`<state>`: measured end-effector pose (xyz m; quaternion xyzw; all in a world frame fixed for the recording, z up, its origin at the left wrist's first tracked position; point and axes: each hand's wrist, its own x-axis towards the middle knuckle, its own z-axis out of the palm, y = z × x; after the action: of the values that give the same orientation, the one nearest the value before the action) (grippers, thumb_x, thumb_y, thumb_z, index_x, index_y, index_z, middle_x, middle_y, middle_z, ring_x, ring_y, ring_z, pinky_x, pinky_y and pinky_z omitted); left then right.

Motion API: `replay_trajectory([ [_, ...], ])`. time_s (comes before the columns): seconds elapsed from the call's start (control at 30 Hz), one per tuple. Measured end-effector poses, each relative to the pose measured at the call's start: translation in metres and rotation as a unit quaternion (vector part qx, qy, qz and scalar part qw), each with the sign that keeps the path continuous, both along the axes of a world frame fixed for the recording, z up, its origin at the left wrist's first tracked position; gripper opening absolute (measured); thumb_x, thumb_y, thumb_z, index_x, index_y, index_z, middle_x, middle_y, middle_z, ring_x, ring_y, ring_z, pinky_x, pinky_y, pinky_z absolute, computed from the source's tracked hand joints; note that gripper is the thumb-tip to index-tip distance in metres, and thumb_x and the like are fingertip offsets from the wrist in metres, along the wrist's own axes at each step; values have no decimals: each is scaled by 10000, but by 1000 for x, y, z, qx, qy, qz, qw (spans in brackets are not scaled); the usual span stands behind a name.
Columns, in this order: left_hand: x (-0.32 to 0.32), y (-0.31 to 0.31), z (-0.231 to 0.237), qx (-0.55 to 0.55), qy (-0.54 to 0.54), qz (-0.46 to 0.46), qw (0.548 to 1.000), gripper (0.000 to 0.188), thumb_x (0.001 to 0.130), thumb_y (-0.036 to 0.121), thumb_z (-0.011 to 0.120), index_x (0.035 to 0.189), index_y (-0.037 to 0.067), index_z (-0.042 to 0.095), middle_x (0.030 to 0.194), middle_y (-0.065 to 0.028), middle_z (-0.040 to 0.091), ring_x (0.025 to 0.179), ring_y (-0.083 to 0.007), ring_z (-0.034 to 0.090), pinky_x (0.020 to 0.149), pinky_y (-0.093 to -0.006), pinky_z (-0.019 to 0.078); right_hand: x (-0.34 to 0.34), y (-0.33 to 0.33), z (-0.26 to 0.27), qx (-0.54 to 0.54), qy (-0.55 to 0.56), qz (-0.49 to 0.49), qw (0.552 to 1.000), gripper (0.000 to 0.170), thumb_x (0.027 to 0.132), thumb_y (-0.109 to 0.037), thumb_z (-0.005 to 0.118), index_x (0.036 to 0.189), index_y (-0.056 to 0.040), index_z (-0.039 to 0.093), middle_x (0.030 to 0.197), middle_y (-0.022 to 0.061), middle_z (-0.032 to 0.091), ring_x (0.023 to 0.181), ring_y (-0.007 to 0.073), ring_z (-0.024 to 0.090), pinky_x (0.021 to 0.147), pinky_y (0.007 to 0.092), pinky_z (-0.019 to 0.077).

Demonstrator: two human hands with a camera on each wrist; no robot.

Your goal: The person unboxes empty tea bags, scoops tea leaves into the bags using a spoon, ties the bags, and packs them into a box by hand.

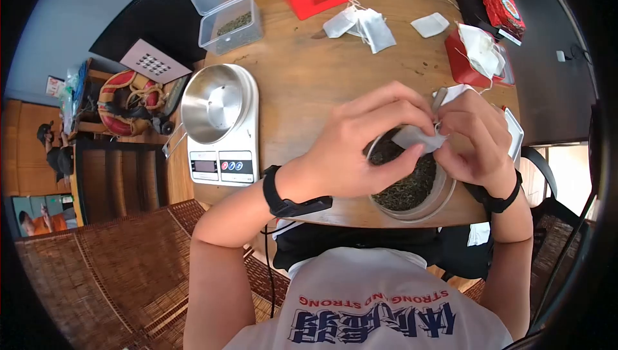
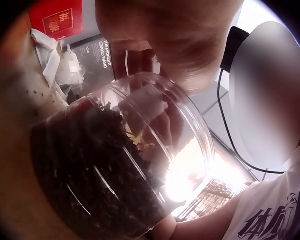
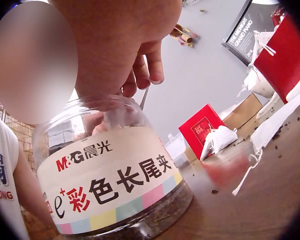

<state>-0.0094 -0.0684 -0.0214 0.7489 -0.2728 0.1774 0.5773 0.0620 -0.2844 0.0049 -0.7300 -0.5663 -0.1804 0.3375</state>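
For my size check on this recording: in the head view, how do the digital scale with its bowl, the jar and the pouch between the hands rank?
1. Digital scale with its bowl, largest.
2. Jar, partly covered.
3. Pouch, partly covered too, yet clearly smallest.

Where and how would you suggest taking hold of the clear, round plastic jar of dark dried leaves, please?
I'd probably grip the jar by its curved side wall, from the near side in the head view: it stands upright, and the left hand and right hand crowd its open mouth.
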Motion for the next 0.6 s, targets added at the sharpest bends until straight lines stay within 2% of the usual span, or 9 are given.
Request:
replay_trajectory([
  [0.13, 3, -1, -7, -30, -9, 8, 999, 158, 845, -28, 725, 985, 42, 698, 1077, -92, 686, 971, -231, 688, 839, -337, 546, 1, 2, -3, 13, -7, 16, 1000, 271, 643, 53, 720, 888, 2, 618, 836, 113, 652, 734, 304, 641, 621, 373, 507],
  [0.37, 2, -1, -7, -40, -10, 24, 999, 139, 835, -32, 722, 940, 50, 682, 1073, -70, 685, 982, -237, 687, 849, -340, 542, -5, 1, -3, 8, 0, -14, 1000, 246, 653, 29, 713, 877, -1, 616, 858, 121, 648, 732, 294, 635, 629, 372, 510],
  [0.47, 1, -4, -5, 3, -25, 63, 998, 144, 826, -38, 731, 928, 47, 672, 1090, -86, 686, 992, -256, 687, 854, -347, 544, -3, -1, 2, -12, -28, -3, 1000, 242, 633, 10, 728, 848, -26, 622, 916, 132, 648, 765, 300, 644, 633, 383, 520],
  [0.6, 3, -5, 3, 51, -36, 79, 995, 149, 800, -88, 739, 881, 26, 688, 1106, -120, 670, 991, -239, 682, 843, -347, 547, 1, -5, 4, -18, -23, -3, 1000, 268, 636, -21, 736, 878, -53, 627, 910, 93, 597, 764, 286, 635, 608, 376, 518],
])
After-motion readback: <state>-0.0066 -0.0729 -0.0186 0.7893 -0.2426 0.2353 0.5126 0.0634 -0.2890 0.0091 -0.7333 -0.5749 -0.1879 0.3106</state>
